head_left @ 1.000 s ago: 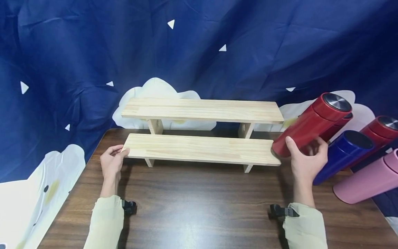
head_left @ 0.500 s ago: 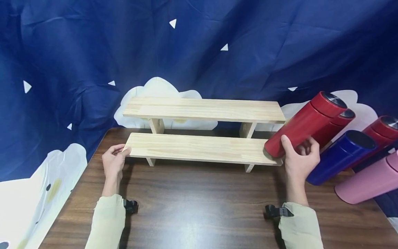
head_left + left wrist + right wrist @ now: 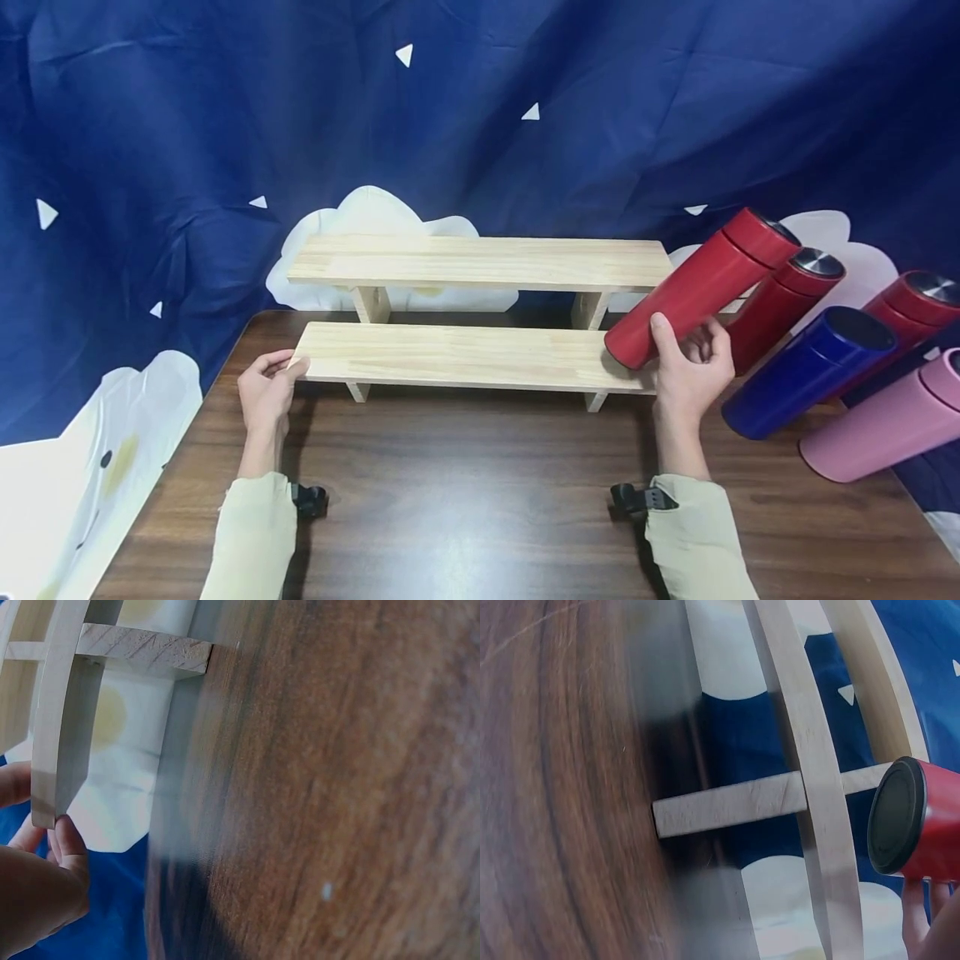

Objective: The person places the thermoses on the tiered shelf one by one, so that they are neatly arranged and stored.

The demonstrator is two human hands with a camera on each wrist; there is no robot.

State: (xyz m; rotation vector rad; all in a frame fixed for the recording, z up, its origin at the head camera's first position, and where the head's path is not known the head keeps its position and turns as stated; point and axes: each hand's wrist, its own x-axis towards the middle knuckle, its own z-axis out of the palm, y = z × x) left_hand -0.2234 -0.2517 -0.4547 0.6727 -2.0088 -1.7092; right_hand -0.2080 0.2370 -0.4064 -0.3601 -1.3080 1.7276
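Observation:
In the head view, a red thermos bottle (image 3: 693, 283) with a steel-topped lid hangs over the right part of the lower step of a two-tier wooden shelf (image 3: 450, 354). My right hand (image 3: 692, 375) grips it around its lower body, and its top leans right. From the right wrist, the bottle's black base (image 3: 896, 817) shows beyond the shelf's front edge. At the far end on the left, my left hand (image 3: 264, 393) pinches the lower board, thumb above and fingers (image 3: 71, 844) beneath, as the left wrist view shows.
To the right on the brown wooden table (image 3: 465, 492) stand a second red bottle (image 3: 783, 304), a blue bottle (image 3: 810, 371), another red bottle (image 3: 915, 304) and a pink bottle (image 3: 885, 421). A dark blue curtain (image 3: 465, 125) hangs behind the shelf's upper tier (image 3: 480, 260).
My right hand has carried the red thermos bottle left, from the lower board's right end to farther in over it. The left hand keeps its hold on the shelf.

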